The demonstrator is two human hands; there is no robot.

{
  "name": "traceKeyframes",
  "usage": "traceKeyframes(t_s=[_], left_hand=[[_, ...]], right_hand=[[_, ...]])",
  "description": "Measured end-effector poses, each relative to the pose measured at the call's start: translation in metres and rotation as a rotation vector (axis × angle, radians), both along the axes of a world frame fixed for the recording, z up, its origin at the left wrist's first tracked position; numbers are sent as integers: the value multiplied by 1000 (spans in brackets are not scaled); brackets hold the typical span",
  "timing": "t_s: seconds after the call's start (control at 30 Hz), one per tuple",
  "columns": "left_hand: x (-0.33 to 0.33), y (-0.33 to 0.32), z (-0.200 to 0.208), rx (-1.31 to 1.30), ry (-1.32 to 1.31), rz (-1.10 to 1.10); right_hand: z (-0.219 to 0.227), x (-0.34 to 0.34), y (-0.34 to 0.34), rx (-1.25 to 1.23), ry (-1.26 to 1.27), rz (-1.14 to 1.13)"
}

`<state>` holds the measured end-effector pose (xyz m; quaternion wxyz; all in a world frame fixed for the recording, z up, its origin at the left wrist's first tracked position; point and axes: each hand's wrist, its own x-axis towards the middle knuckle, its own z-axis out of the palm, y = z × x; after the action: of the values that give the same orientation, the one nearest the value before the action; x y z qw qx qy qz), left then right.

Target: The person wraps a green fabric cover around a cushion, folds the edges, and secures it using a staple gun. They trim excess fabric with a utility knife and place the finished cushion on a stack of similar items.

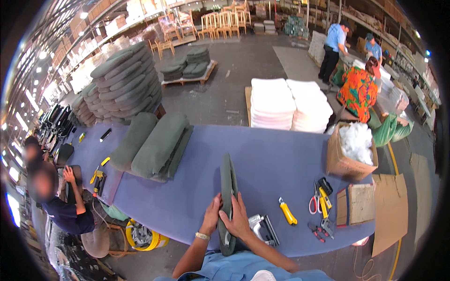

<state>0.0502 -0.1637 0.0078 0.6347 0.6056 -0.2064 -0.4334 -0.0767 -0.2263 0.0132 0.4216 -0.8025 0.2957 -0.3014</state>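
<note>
At the near edge of the table, a dark green padded seat cushion (227,180) stands on its narrow edge between my hands. My left hand (212,216) presses its left face, and my right hand (238,221) grips the right face with the thumb over the edge. Both hands are closed on the cushion; some fingers are hidden behind it. A silver staple gun (264,229) lies just right of my right hand. Farther right is a yellow-handled knife (288,213). Piles of folded green fabric (161,147) lie beyond my left hand.
Red-handled scissors (313,202), pliers (320,232) and a yellow tool (324,201) lie at right, near a carton of white stuffing (349,171). Stacked cushions (126,84) and white foam pads (272,103) stand beyond. A co-worker (70,206) works at left; others are far right.
</note>
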Motion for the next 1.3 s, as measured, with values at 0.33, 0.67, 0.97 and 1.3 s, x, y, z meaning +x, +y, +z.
traceKeyframes(t_s=[0.33, 0.67, 0.97, 1.3], left_hand=[[1, -11, 89, 47, -748, -81], [47, -119, 98, -29, -1473, -299], [110, -147, 56, 109, -1351, -206], [94, -175, 97, 65, -1626, -660]], right_hand=[[11, -65, -32, 213, -56, -8], [-108, -180, -87, -18, 706, -623], [-72, -172, -135, 455, 279, -556], [6, -26, -175, 922, -853, -195]])
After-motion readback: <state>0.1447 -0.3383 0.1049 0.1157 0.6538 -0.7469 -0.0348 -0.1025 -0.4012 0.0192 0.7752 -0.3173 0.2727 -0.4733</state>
